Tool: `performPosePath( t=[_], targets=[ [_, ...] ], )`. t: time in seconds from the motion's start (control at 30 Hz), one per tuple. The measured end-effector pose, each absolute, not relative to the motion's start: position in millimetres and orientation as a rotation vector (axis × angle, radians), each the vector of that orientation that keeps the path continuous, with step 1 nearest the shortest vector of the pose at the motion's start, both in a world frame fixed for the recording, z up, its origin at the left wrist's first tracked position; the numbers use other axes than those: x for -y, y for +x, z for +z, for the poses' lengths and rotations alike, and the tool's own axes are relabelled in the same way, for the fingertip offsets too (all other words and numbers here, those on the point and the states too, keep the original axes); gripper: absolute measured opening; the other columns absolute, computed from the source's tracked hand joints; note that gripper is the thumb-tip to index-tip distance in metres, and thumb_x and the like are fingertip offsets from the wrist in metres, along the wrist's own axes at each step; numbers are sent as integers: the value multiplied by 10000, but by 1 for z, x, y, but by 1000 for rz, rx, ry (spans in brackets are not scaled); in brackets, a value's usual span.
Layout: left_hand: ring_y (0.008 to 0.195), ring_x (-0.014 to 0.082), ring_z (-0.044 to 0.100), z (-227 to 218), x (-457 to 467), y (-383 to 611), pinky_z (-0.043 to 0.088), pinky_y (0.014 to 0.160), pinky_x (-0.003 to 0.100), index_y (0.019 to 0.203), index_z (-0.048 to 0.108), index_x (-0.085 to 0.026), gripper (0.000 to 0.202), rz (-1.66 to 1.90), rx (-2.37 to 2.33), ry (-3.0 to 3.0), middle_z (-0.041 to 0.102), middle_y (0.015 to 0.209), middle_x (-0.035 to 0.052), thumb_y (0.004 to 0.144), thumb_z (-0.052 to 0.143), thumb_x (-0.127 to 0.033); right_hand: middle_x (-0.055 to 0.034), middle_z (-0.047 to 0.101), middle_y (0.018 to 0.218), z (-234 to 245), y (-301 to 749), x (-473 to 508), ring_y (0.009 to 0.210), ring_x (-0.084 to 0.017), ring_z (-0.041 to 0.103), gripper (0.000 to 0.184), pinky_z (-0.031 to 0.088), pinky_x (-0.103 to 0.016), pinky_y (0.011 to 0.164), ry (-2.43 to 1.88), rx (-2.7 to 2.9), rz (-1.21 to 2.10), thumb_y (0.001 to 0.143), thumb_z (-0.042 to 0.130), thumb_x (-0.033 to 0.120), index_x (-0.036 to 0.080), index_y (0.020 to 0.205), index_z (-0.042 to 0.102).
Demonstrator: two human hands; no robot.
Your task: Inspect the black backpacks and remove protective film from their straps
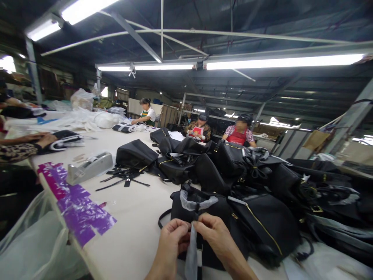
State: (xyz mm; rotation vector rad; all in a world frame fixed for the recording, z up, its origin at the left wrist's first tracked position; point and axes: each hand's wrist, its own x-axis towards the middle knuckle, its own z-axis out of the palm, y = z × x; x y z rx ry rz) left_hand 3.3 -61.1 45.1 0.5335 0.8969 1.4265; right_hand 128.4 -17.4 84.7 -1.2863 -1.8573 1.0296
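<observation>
My left hand [171, 241] and my right hand [214, 233] are close together at the bottom middle, both pinched on a thin strip of white wrapping film [191, 256] around a black strap. Just beyond them lies a black handbag [215, 212] with gold zipper trim, its handle wrapped in white film [198, 202]. The fingers of both hands are curled.
A big pile of black bags [262, 175] fills the table's right side. A grey tape dispenser [89, 167], loose black straps [125, 181] and purple tape patches [78, 210] lie at left. Seated workers [239, 134] are at the far end; another person's arm [26, 142] rests at left.
</observation>
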Motion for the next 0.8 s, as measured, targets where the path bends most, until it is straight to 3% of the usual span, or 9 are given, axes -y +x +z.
performPosePath(
  t=[0.17,0.4,0.53,0.67,0.8],
  targets=[
    [600,147,591,47,59,0,429,533,239,675,534,-180,304,1347,-888,487,644,685,13,533,726,-369,27,427,561,81,131,15,556,-144,399,298,288,-282,536,-1283,1877,1037,692,497,449,194,539,510],
    [674,149,537,54,64,3,416,626,240,601,586,-173,140,1583,-1079,998,602,730,24,679,674,-249,17,461,541,79,130,11,573,-152,427,264,289,-287,553,-1271,1876,979,667,525,374,198,472,500],
    [840,208,601,47,70,8,467,751,289,745,637,-190,180,1671,-1210,1560,614,914,80,860,498,-196,23,461,488,81,128,9,548,-145,428,237,306,-279,546,-1267,1836,1064,641,516,347,199,456,506],
    [935,230,600,34,73,8,481,824,316,935,676,-206,171,1611,-1200,1692,589,1080,104,853,528,-180,17,484,497,86,128,11,548,-146,440,227,333,-280,560,-1254,1792,1179,625,518,363,189,481,536],
    [875,219,608,27,71,8,500,753,298,786,641,-188,119,1642,-1100,1439,577,1040,97,848,555,-242,4,512,528,91,128,14,550,-144,466,241,346,-273,564,-1262,1731,1296,636,491,378,176,524,560]
  ],
)
